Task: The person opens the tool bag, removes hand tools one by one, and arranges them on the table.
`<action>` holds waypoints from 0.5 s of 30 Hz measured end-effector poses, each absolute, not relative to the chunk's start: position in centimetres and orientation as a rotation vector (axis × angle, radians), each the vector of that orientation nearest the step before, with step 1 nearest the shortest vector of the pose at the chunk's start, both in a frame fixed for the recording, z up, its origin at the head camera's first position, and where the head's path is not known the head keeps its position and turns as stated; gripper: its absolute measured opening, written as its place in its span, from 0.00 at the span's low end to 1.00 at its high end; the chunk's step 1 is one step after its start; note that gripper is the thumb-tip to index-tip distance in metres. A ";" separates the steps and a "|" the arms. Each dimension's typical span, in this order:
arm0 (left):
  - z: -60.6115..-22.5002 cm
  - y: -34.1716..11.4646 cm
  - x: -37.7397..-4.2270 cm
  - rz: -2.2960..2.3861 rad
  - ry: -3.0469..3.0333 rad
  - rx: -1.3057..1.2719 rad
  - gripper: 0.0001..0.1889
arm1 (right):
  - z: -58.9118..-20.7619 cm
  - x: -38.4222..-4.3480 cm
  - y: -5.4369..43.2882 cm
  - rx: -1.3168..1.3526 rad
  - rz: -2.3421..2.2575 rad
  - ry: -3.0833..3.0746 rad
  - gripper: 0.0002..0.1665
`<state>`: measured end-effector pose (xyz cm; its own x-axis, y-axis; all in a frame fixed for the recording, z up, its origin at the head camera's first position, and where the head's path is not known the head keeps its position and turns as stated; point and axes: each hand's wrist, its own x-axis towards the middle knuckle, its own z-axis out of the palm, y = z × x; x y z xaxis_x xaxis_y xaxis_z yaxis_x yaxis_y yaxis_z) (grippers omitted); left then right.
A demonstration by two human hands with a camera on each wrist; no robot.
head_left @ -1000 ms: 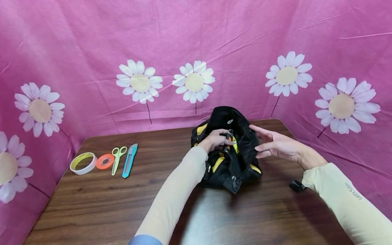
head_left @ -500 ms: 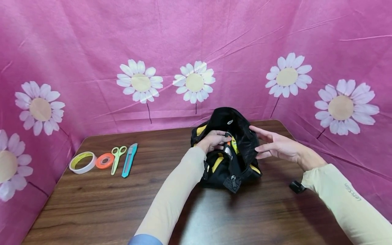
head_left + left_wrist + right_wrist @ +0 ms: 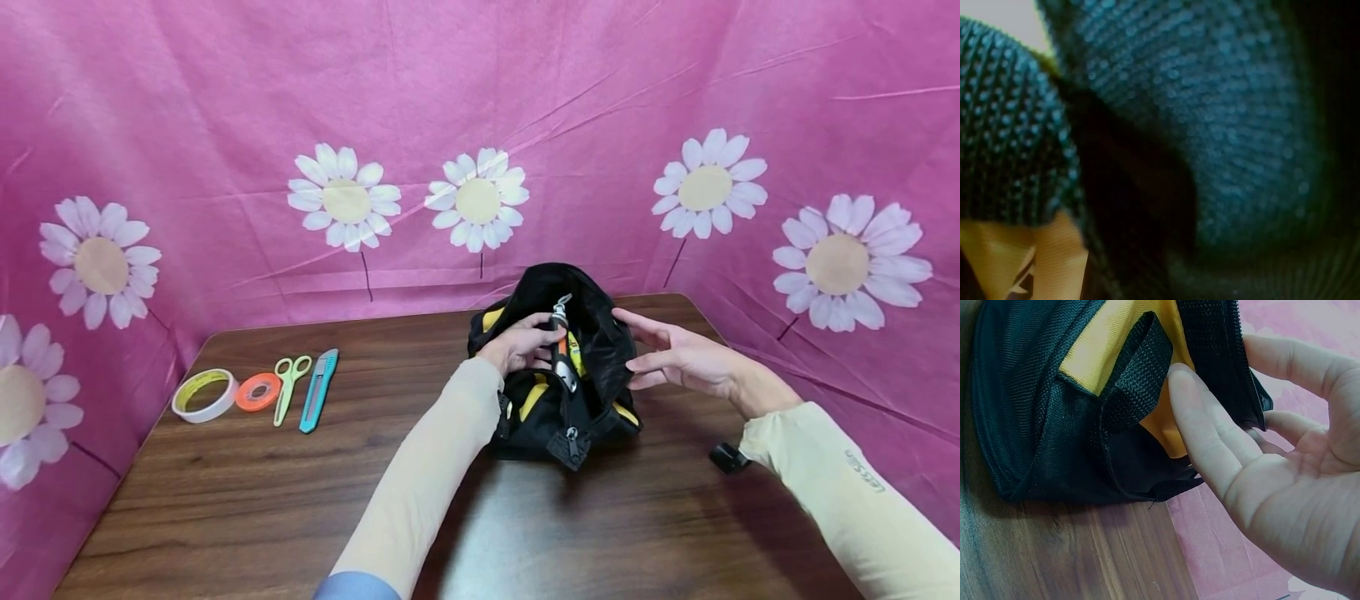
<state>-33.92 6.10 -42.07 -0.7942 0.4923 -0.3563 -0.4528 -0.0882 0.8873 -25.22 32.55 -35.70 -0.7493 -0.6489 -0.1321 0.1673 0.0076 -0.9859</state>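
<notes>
Black-and-yellow bag [image 3: 525, 437] sits right of centre in the head view, mouth open, on the wooden tabletop [image 3: 247, 508]. Left hand [image 3: 519, 346]: grip clamped on an orange-and-black tool [image 3: 563, 367] with silver ends, held in the bag's mouth. Right hand [image 3: 686, 358]: thumb and fingers pinch the bag's zippered edge. Left in frame, a row: white tape roll [image 3: 219, 409], orange roll [image 3: 244, 394], scissors [image 3: 284, 402], teal cutter [image 3: 318, 393].

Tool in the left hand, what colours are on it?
Black and orange, with silvery parts; the tool shows best in the head view.
</notes>
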 end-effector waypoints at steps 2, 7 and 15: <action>-42.0 6.1 -33.9 1.945 1.545 0.011 0.19 | -35.8 -25.2 32.6 -0.492 -1.800 1.708 0.55; -42.0 6.4 -34.1 2.022 1.396 -0.049 0.14 | -35.9 -25.2 32.7 -0.478 -1.795 1.723 0.55; -42.1 6.2 -33.9 1.952 1.421 0.027 0.20 | -35.9 -25.2 32.7 -0.461 -1.784 1.742 0.55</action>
<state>-33.90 6.16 -42.13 -0.7470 0.5489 -0.3752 -0.5256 -0.1419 0.8388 -25.18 32.69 -35.91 -0.7618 -0.6283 -0.1578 0.1729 0.0376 -0.9842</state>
